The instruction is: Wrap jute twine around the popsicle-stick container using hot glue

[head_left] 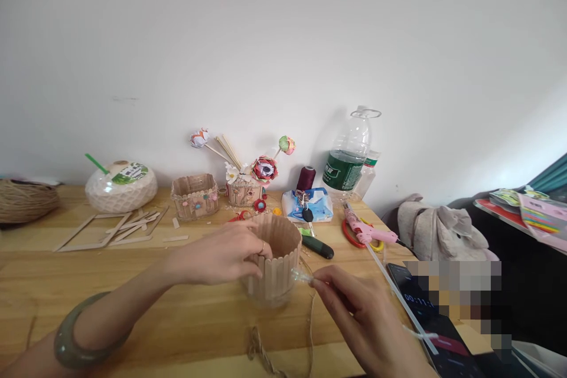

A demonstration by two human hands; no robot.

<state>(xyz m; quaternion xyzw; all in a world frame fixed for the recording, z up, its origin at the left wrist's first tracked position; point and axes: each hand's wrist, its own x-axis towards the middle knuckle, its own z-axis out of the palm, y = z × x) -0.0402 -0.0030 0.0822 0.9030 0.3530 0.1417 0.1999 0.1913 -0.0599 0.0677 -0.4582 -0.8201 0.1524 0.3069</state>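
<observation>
L hand [221,257] wraps the stick cup [275,260] near the surface [88,283] front edge; R hand [354,307] pinches clear glue bit [302,276]. Looks light, fragile — grip the wall, not the rim.

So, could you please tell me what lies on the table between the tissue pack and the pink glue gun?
In the head view, a dark green-handled tool lies between the tissue pack and the glue gun.

Open wooden tabletop [133,301] lies free left of the round cup of upright wooden sticks [275,260]. Behind the cup, passage is blocked by a green-handled tool [317,246], a blue tissue pack [310,205] and a pink glue gun [367,231]. A dark phone [425,313] blocks the right; brown twine [283,348] crosses the near edge
</observation>
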